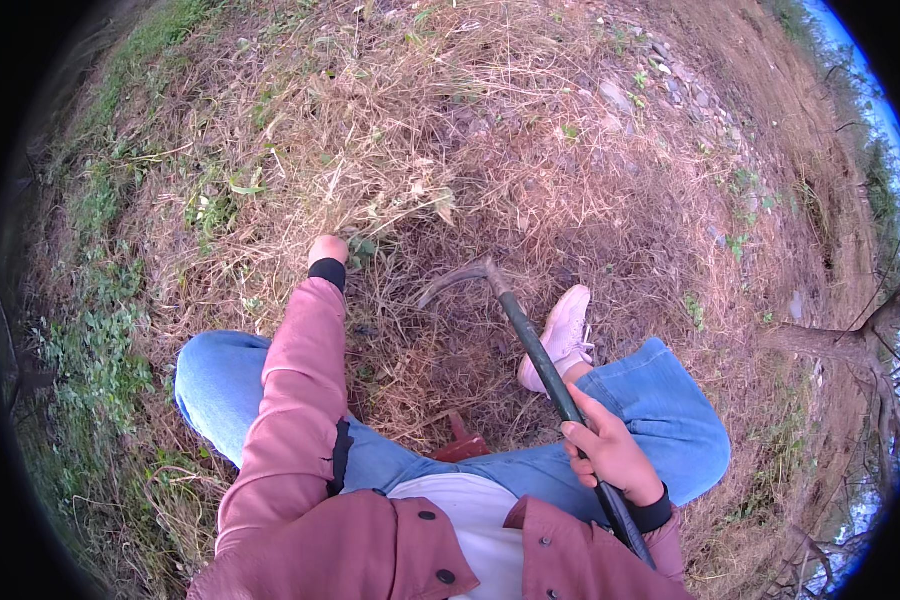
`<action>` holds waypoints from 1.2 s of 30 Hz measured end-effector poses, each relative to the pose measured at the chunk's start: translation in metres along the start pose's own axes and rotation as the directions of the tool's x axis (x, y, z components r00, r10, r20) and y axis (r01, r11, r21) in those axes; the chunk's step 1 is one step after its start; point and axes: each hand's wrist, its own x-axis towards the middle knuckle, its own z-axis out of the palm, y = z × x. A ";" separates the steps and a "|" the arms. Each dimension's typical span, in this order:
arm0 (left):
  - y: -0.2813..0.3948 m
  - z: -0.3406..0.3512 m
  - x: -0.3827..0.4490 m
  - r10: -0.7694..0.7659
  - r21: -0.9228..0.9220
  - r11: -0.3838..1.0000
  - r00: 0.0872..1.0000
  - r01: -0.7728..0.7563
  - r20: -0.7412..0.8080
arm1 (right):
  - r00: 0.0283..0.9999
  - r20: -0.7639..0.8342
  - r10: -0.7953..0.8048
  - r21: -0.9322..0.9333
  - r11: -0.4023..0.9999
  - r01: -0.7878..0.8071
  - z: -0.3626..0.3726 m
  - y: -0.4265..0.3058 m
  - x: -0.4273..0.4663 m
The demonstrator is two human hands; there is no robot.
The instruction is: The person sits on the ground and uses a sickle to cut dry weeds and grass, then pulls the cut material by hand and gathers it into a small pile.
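Observation:
My right hand (611, 454) is closed around the dark green handle of a sickle (531, 337). Its curved, dirt-coated blade (454, 279) points left, just above or against the dry grass; I cannot tell whether it touches. My left hand (328, 250) reaches down into a tangle of dry grass (367, 202), left of the blade tip. Only the back of that hand shows, its fingers hidden, so a hold on the stems is not plain. A few green leaves (361, 249) stand right beside it.
Between my jeans-clad legs (221, 390) lies a red object (461, 446), partly hidden. My light shoe (559, 341) rests close to the sickle handle. Green weeds (101, 360) grow at left, stones (679, 82) lie upper right, and a bare tree trunk (810, 339) stands at right.

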 end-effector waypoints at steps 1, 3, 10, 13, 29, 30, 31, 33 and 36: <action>-0.025 -0.012 0.014 0.017 0.050 0.999 0.999 -0.015 -0.030 | 0.994 0.001 -0.108 -0.019 0.994 0.108 0.008 -0.007 0.005; -0.059 -0.020 0.027 -0.006 0.151 0.988 0.999 0.012 -0.042 | 0.959 -0.007 -0.284 -0.035 0.958 0.283 0.026 -0.020 0.024; -0.078 -0.026 -0.033 -0.224 -0.046 0.974 0.975 0.223 0.001 | 0.791 -0.207 -0.576 0.034 0.804 0.594 0.070 -0.086 0.202; -0.085 -0.044 -0.060 -0.315 -0.148 0.940 0.949 0.308 -0.028 | 0.845 -0.186 -0.501 0.007 0.859 0.511 0.103 -0.077 0.254; -0.116 -0.112 -0.108 -0.523 -0.885 0.451 0.838 0.118 -0.155 | 0.866 0.394 -0.306 -0.495 0.723 0.481 0.192 -0.003 0.101; -0.111 -0.116 -0.109 -0.486 -0.663 0.730 0.809 0.168 -0.330 | 0.809 0.427 -0.403 -0.613 0.529 0.587 0.204 -0.004 0.114; -0.105 -0.117 -0.112 -0.456 -0.665 0.737 0.815 0.121 -0.357 | 0.773 0.475 -0.420 -0.674 0.391 0.627 0.215 -0.005 0.128; -0.093 -0.116 -0.115 -0.402 -0.658 0.752 0.821 0.045 -0.404 | 0.840 0.482 -0.248 -0.758 0.363 0.542 0.233 -0.013 0.160; -0.080 -0.109 -0.130 -0.196 -0.311 0.946 0.926 0.091 -0.323 | 0.839 0.508 -0.193 -0.669 0.525 0.526 0.241 -0.022 0.182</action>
